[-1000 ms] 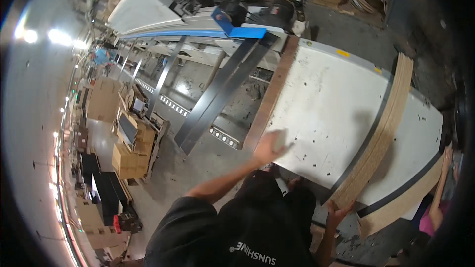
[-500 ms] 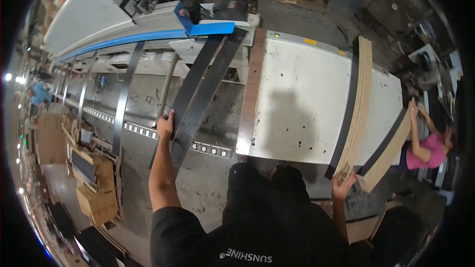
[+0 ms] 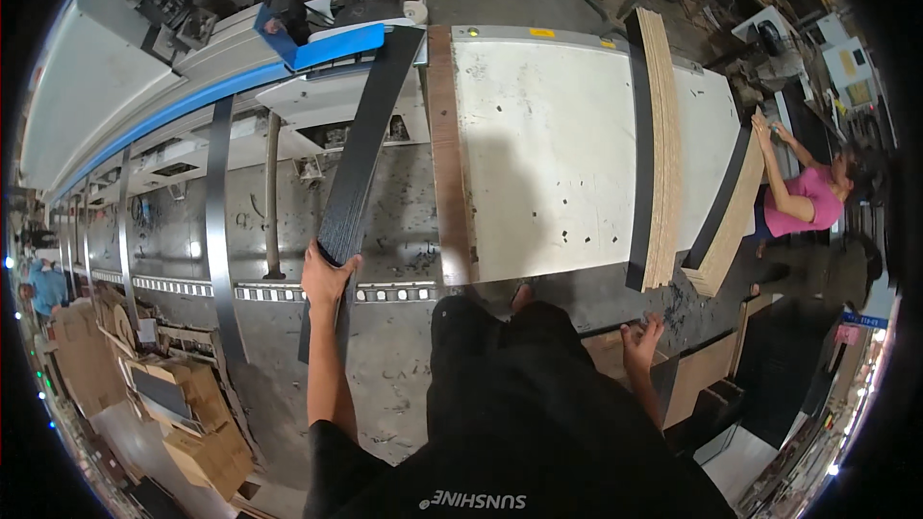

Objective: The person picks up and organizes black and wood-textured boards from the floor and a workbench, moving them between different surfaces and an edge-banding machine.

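Note:
Long flat black boards (image 3: 365, 149) lie slanted across the machine's side, overlapping in one pile. My left hand (image 3: 330, 274) is closed round their near end. To the right, my right hand (image 3: 642, 341) hangs in the air with its fingers loosely bent and apart, holding nothing. The nearest thing to it is a stack of long boards (image 3: 659, 163) with pale wood edges and a black face, lying across the white table (image 3: 538, 183). A second such stack (image 3: 723, 207) lies slanted farther right.
A long machine with a blue rail (image 3: 163, 120), motors and metal crossbars (image 3: 219, 221) runs along the left. A co-worker in a pink top (image 3: 812, 197) has hands on the far end of the second stack. Cardboard boxes (image 3: 207, 442) stand at lower left.
The black boards, earlier fanned apart, now lie together as one pile under my left hand. My right hand has come off the near end of the wood-edged stack. The whole view has shifted.

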A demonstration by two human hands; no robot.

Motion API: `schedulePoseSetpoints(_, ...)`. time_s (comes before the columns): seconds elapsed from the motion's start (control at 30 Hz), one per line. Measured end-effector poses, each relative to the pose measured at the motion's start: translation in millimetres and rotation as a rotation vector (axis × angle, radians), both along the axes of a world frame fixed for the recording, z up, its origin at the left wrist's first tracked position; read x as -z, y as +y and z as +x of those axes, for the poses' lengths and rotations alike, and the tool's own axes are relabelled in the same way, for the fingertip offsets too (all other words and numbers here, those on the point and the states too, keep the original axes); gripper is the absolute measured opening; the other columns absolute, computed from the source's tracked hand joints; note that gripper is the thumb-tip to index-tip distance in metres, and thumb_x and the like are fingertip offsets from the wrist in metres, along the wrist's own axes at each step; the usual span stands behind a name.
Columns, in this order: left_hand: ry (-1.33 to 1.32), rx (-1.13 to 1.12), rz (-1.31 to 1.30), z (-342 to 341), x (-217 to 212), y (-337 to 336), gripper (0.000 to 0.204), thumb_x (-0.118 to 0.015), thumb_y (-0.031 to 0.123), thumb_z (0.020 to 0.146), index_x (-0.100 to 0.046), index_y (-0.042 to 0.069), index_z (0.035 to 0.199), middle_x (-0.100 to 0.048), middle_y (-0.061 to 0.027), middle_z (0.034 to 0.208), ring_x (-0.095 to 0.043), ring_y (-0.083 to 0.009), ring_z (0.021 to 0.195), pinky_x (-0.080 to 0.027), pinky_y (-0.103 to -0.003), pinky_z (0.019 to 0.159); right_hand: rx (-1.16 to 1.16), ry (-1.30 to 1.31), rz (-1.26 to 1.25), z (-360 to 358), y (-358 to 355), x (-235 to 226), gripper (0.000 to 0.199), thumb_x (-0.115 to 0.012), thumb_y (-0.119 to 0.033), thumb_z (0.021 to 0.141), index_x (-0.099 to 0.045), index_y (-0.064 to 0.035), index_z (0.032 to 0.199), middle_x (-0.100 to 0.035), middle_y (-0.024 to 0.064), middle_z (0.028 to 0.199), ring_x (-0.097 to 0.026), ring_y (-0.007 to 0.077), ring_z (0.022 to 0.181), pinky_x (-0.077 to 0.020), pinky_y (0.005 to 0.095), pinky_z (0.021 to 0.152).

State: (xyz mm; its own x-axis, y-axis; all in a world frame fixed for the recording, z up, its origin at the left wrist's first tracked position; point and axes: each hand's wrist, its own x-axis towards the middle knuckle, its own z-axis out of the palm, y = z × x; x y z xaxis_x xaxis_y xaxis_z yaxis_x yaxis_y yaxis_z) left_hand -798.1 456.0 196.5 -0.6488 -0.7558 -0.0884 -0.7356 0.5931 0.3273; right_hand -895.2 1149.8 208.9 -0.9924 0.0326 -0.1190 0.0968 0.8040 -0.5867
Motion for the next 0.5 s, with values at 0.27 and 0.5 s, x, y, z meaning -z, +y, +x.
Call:
schedulePoseSetpoints(0.27,-0.029,0.095,0.070,-27,7,54,0.114,-0.088,0.036,0.067,-0.029,-0.004,0.157,-0.051,-0.0295,0.145,-0.055,-0.0453,0.130,-0.049,-0.050,0.105,0.185,-0.007,-0.150,16,21,32,0.045,-0.074,-0.014,0.095,-0.054,0.0011,0.132,-0.046,0.0187,0.139,-0.058,0.0318,0.118,-0.0495,0.0416,0.099)
schedulePoseSetpoints(0.5,0.327,-0.016,0.488,-122,21,148,0.109,-0.088,0.032,0.069,-0.035,-0.013,0.154,-0.048,-0.0326,0.152,-0.048,-0.0382,0.142,-0.037,-0.040,0.119,0.120,0.360,-0.097,-74,47,-4,0.044,-0.072,-0.013,0.092,-0.057,-0.0006,0.131,-0.055,0.0247,0.132,-0.052,0.0443,0.125,-0.0398,0.0507,0.109)
